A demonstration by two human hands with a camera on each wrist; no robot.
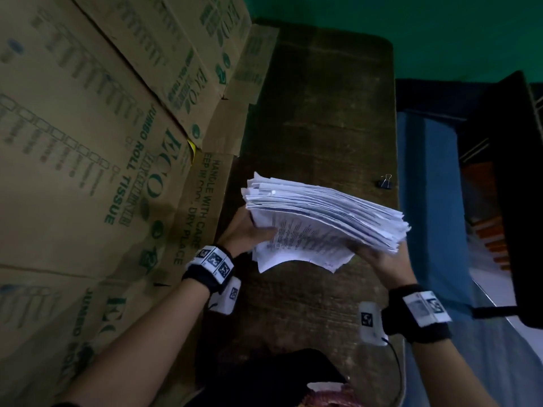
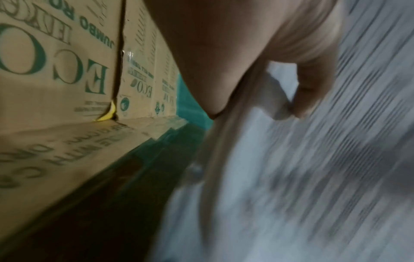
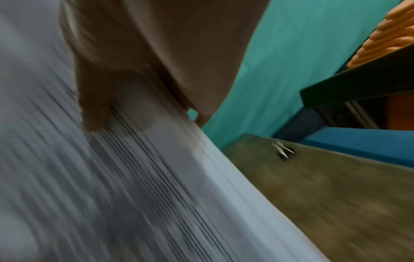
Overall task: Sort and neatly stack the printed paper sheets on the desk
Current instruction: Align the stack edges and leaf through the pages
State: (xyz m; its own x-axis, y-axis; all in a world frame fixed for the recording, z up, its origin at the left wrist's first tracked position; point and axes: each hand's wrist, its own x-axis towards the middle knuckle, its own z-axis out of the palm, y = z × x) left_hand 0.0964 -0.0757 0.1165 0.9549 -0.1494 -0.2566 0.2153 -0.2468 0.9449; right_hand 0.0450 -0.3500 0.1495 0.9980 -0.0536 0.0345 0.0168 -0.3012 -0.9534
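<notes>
A thick, ragged stack of printed white sheets [image 1: 320,221] is held tilted above the dark wooden desk [image 1: 323,113], its edges uneven and fanned. My left hand [image 1: 249,230] grips the stack's left end, thumb on the printed face and fingers behind. In the left wrist view the thumb [image 2: 313,79] presses the blurred sheets [image 2: 313,177]. My right hand [image 1: 382,259] grips the stack's right end from below. The right wrist view shows its thumb [image 3: 96,106] on the sheets [image 3: 112,186] and its fingers round the edge.
Large cardboard boxes [image 1: 88,142] printed "ECO jumbo roll tissue" line the desk's left side. A black binder clip [image 1: 385,181], also visible as the clip [image 3: 283,150], lies near the desk's right edge. A dark shelf unit [image 1: 514,186] stands right, past a blue surface.
</notes>
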